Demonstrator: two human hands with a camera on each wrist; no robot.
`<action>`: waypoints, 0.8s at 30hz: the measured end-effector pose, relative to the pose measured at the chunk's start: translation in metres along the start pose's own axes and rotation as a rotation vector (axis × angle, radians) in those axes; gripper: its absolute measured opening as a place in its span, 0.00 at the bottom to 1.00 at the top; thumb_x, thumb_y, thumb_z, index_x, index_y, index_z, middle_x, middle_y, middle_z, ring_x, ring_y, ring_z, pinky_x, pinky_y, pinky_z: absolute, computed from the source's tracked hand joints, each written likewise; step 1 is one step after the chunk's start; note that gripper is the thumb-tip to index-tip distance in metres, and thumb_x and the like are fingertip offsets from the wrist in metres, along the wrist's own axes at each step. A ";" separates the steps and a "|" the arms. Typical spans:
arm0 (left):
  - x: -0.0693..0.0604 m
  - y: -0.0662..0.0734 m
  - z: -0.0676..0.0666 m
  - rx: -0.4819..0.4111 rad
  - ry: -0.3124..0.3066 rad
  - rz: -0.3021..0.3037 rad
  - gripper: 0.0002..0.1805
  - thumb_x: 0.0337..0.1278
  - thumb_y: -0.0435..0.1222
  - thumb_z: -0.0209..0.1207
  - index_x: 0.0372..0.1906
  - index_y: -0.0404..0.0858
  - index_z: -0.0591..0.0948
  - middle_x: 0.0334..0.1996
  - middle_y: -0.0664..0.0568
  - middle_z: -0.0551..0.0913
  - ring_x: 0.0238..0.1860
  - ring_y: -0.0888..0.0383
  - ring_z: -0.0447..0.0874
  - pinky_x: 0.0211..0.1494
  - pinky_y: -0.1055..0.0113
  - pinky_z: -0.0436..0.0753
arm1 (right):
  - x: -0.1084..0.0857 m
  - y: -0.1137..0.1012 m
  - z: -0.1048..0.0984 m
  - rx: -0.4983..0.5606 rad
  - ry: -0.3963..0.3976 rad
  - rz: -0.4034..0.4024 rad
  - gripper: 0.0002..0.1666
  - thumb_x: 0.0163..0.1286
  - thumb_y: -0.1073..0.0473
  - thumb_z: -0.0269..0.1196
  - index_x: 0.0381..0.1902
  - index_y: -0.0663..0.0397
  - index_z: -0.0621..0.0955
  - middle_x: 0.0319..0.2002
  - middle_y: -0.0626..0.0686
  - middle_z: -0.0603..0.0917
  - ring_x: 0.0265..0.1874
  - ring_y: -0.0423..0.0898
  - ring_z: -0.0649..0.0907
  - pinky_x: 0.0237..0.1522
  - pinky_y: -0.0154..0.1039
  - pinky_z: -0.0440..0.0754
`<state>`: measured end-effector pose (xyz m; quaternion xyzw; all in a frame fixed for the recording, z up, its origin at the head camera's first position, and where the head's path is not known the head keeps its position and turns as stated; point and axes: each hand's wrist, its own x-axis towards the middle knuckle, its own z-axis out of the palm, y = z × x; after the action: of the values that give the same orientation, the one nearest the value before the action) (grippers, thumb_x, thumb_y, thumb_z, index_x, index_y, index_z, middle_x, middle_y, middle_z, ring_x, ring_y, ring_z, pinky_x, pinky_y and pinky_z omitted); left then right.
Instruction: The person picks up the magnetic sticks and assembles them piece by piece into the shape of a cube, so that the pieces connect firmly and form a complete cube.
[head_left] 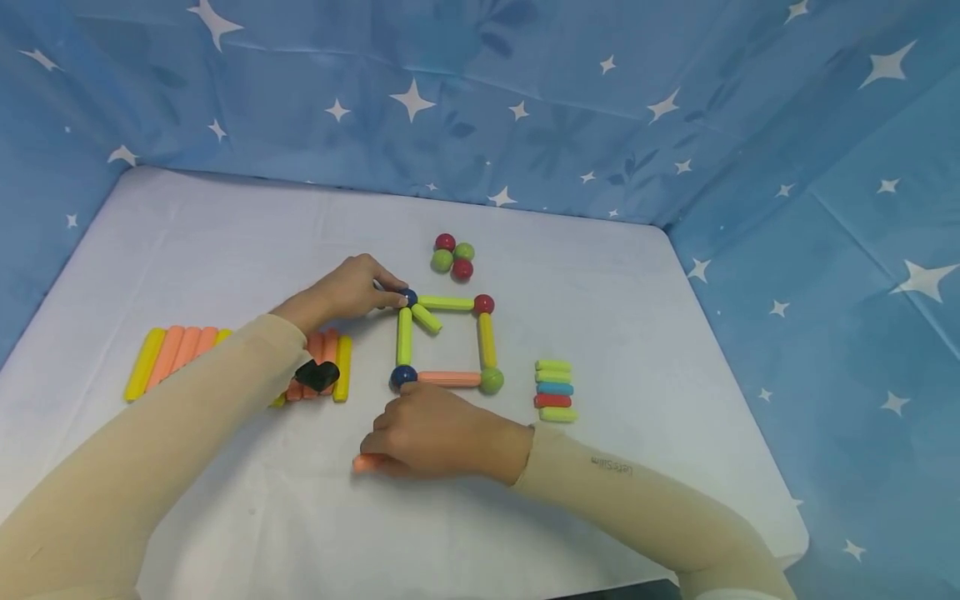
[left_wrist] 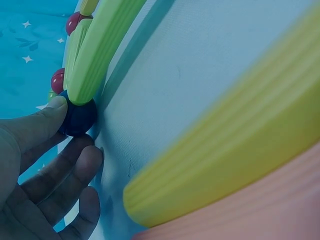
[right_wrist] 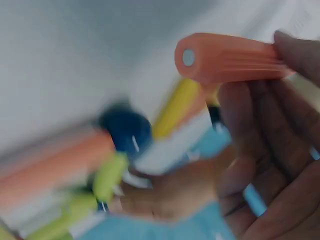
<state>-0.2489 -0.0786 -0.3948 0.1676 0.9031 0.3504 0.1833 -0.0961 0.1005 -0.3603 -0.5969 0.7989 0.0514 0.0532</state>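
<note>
Thumb and fingers of my left hand [head_left: 347,292] pinch a dark blue ball [left_wrist: 79,119] at the far left corner of a square frame. From that ball run two long green rods [head_left: 447,302] and a short green rod [head_left: 427,318] angled inward. A red ball [head_left: 483,304], a green ball [head_left: 491,381] and a second blue ball [head_left: 402,377] form the other corners, joined by a yellow rod [head_left: 487,340] and an orange rod [head_left: 448,379]. Just in front of the frame, my right hand [head_left: 435,429] holds an orange rod [right_wrist: 230,59], a pale round spot on its end.
Red and green balls [head_left: 442,261] cluster behind the frame. Short coloured rods [head_left: 554,389] lie in a column to the right. Left of the frame, orange and yellow rods [head_left: 342,369] lie side by side, partly hidden under my left forearm. Blue starry cloth [head_left: 525,108] surrounds the white table [head_left: 637,333].
</note>
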 end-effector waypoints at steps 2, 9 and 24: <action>0.000 0.000 -0.001 -0.002 -0.003 0.006 0.20 0.69 0.42 0.63 0.60 0.39 0.84 0.58 0.42 0.83 0.57 0.47 0.76 0.51 0.55 0.76 | -0.002 0.006 -0.013 0.046 0.029 0.070 0.16 0.76 0.42 0.58 0.36 0.40 0.87 0.22 0.37 0.79 0.23 0.33 0.76 0.28 0.32 0.67; 0.001 -0.002 0.000 0.001 -0.004 0.002 0.19 0.70 0.42 0.63 0.61 0.40 0.84 0.58 0.42 0.83 0.57 0.47 0.77 0.50 0.55 0.76 | -0.019 0.065 -0.026 0.141 0.012 0.527 0.15 0.70 0.44 0.66 0.27 0.45 0.86 0.13 0.41 0.73 0.17 0.38 0.74 0.23 0.33 0.70; -0.001 0.000 0.000 0.006 0.002 -0.002 0.20 0.70 0.42 0.63 0.61 0.40 0.83 0.59 0.42 0.82 0.65 0.44 0.73 0.60 0.50 0.74 | -0.025 0.110 0.006 0.257 -0.100 0.746 0.19 0.73 0.43 0.62 0.26 0.45 0.86 0.14 0.44 0.76 0.23 0.43 0.77 0.26 0.37 0.70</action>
<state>-0.2478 -0.0790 -0.3942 0.1667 0.9044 0.3478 0.1822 -0.1943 0.1564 -0.3601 -0.2512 0.9572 -0.0040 0.1440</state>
